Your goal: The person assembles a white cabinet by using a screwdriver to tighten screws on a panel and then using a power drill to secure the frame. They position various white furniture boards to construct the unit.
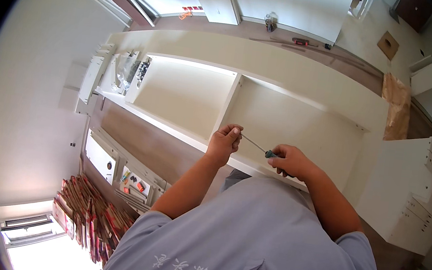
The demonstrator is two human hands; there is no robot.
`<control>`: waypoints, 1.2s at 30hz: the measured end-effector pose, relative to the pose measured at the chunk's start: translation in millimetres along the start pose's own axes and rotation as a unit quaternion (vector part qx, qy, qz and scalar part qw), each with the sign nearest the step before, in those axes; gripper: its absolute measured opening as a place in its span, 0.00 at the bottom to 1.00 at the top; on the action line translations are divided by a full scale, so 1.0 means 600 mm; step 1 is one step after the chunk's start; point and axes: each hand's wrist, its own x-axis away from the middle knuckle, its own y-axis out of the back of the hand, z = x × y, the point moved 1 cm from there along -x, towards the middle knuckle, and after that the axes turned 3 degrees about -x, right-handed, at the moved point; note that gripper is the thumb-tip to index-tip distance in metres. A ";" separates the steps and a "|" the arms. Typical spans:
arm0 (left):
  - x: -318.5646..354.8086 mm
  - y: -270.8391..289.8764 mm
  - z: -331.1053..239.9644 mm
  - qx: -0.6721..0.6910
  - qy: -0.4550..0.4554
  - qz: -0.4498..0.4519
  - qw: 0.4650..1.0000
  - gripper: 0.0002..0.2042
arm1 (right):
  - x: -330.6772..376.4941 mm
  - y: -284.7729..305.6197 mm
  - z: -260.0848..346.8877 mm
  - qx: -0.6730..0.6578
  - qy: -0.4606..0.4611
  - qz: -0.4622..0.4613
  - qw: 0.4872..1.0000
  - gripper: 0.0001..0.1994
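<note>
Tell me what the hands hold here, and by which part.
The right hand grips a screwdriver by its handle. The left hand pinches at the shaft's tip; anything held there is too small to see.

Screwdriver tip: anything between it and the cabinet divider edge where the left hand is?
Nothing visible. The screwdriver, gripped by the right hand, runs straight to the left hand at the divider. The tip itself is hidden behind the left fingers.

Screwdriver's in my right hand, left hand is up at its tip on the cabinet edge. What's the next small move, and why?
Probably turn the screwdriver with the right hand while the left hand steadies the tip. Its shaft already slants to the left fingers, pinched at the front edge of the white cabinet. Any screw is hidden.
</note>
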 end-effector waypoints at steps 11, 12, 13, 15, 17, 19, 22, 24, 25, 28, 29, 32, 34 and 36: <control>-0.004 -0.025 0.003 0.088 0.015 0.058 0.994 0.12 | -0.001 0.030 -0.072 0.092 0.160 -0.137 0.973 0.21; -0.007 -0.028 0.001 0.101 0.016 0.060 0.993 0.12 | 0.004 0.030 -0.067 0.052 0.144 -0.140 0.978 0.21; -0.011 -0.028 -0.003 0.102 0.016 0.055 0.993 0.13 | 0.001 0.030 -0.073 0.055 0.169 -0.149 0.973 0.21; -0.019 -0.029 -0.016 0.103 0.014 0.044 0.994 0.15 | -0.014 0.036 -0.095 0.061 0.219 -0.165 0.960 0.21; -0.023 -0.032 -0.031 0.097 0.006 0.060 0.993 0.18 | -0.033 0.048 -0.105 0.022 0.226 -0.162 0.960 0.22; -0.031 -0.027 -0.046 0.090 -0.015 0.062 0.994 0.19 | -0.054 0.056 -0.101 -0.006 0.228 -0.163 0.960 0.22; -0.046 -0.005 -0.062 0.017 -0.061 -0.002 0.998 0.18 | -0.098 0.078 -0.089 -0.025 0.235 -0.170 0.957 0.23; -0.073 0.036 -0.055 -0.113 -0.079 -0.110 0.984 0.16 | -0.133 0.094 -0.074 0.006 0.247 -0.196 0.949 0.23; -0.091 0.062 -0.044 -0.179 -0.116 -0.174 0.961 0.15 | -0.151 0.103 -0.065 0.023 0.253 -0.208 0.945 0.23; -0.143 0.127 0.000 -0.336 -0.176 -0.307 0.873 0.14 | -0.212 0.122 -0.054 0.053 0.261 -0.230 0.936 0.22; -0.154 0.132 0.008 -0.378 -0.158 -0.314 0.857 0.15 | -0.231 0.127 -0.052 0.062 0.265 -0.241 0.932 0.22; -0.165 0.119 0.008 -0.456 -0.106 -0.321 0.823 0.17 | -0.278 0.133 -0.037 0.127 0.273 -0.264 0.916 0.20; -0.169 0.121 0.003 -0.454 -0.083 -0.310 0.831 0.18 | -0.294 0.129 -0.030 0.157 0.261 -0.280 0.910 0.19; -0.170 0.123 0.011 -0.444 -0.080 -0.313 0.836 0.17 | -0.293 0.128 -0.022 0.182 0.252 -0.295 0.904 0.19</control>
